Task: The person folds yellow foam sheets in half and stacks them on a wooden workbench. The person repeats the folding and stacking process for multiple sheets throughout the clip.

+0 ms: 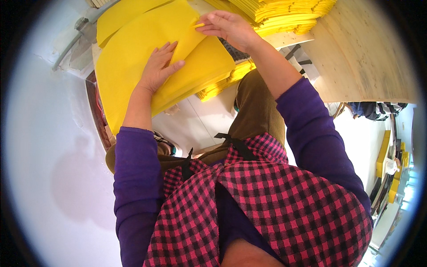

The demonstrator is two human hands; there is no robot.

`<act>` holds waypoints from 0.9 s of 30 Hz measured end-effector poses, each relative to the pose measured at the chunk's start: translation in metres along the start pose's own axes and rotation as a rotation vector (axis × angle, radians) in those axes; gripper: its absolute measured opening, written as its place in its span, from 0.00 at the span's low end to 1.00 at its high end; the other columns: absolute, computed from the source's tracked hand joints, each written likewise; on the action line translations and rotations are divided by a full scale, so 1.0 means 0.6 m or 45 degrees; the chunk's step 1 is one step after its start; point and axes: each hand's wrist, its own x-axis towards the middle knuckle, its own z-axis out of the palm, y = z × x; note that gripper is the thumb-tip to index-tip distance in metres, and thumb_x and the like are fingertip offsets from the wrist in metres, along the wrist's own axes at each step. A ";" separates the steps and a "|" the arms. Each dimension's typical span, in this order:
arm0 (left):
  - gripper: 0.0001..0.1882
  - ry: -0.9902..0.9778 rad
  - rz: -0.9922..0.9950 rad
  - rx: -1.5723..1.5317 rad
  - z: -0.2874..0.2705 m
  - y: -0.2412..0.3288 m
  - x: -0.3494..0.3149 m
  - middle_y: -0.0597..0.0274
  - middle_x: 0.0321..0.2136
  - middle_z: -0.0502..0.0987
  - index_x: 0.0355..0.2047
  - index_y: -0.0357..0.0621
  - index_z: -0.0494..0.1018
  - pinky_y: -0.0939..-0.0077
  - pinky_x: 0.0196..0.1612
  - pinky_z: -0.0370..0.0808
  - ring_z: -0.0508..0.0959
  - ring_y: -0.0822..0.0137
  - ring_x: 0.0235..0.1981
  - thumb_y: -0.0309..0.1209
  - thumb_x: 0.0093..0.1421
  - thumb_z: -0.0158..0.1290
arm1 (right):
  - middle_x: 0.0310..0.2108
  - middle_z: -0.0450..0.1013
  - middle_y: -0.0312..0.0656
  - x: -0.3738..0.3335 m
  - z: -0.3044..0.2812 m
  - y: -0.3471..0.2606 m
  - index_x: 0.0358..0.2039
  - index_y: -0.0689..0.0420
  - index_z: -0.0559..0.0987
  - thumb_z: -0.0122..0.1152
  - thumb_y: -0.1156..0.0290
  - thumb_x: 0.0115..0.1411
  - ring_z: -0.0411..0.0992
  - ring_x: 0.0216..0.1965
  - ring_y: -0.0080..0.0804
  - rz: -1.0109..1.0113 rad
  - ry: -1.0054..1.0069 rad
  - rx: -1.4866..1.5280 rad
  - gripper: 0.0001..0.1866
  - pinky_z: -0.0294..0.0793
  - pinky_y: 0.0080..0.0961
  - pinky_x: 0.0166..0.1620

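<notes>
A large, soft yellow sheet (126, 62), like felt or foam cloth, lies over other yellow sheets in front of me. My left hand (158, 69) rests on it with fingers spread, pressing near its middle. At the far right edge of that sheet, my right hand (229, 29) pinches a small bit of yellow between thumb and fingers. Below and right of it shows another yellow sheet (207, 62), its corner rounded. What lies under the pile is mostly hidden.
Thick stacks of folded yellow sheets (289, 15) stand at the far right beside a plywood panel (364, 53). More yellow pieces (215, 89) sit lower, near my knee. A pale wall (49, 147) rises close on my left, with a metal pipe (71, 44) by it.
</notes>
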 end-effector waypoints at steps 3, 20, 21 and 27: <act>0.27 0.000 -0.041 -0.069 0.002 0.002 0.000 0.54 0.61 0.62 0.57 0.45 0.66 0.55 0.66 0.43 0.55 0.53 0.65 0.45 0.61 0.44 | 0.44 0.72 0.45 0.001 0.004 0.001 0.47 0.67 0.71 0.53 0.64 0.65 0.74 0.46 0.34 -0.030 0.017 0.069 0.18 0.73 0.25 0.51; 0.25 0.014 -0.045 -0.051 0.011 -0.017 0.003 0.54 0.61 0.63 0.57 0.43 0.67 0.58 0.67 0.44 0.56 0.55 0.65 0.39 0.60 0.45 | 0.23 0.75 0.35 -0.051 -0.142 0.078 0.28 0.57 0.79 0.67 0.65 0.53 0.71 0.26 0.20 0.334 0.174 -0.974 0.09 0.71 0.20 0.31; 0.25 0.023 -0.029 -0.057 0.011 -0.017 0.004 0.54 0.61 0.63 0.57 0.43 0.67 0.58 0.67 0.43 0.56 0.55 0.65 0.39 0.60 0.45 | 0.22 0.75 0.36 -0.047 -0.150 0.089 0.27 0.57 0.78 0.68 0.64 0.53 0.71 0.25 0.21 0.429 0.232 -1.047 0.11 0.71 0.22 0.30; 0.26 0.002 -0.032 -0.049 0.006 -0.011 0.002 0.54 0.61 0.63 0.57 0.44 0.66 0.58 0.67 0.43 0.56 0.55 0.65 0.40 0.60 0.44 | 0.23 0.75 0.38 -0.039 -0.161 0.165 0.24 0.60 0.76 0.65 0.67 0.54 0.72 0.23 0.30 0.309 0.160 -1.439 0.10 0.71 0.28 0.30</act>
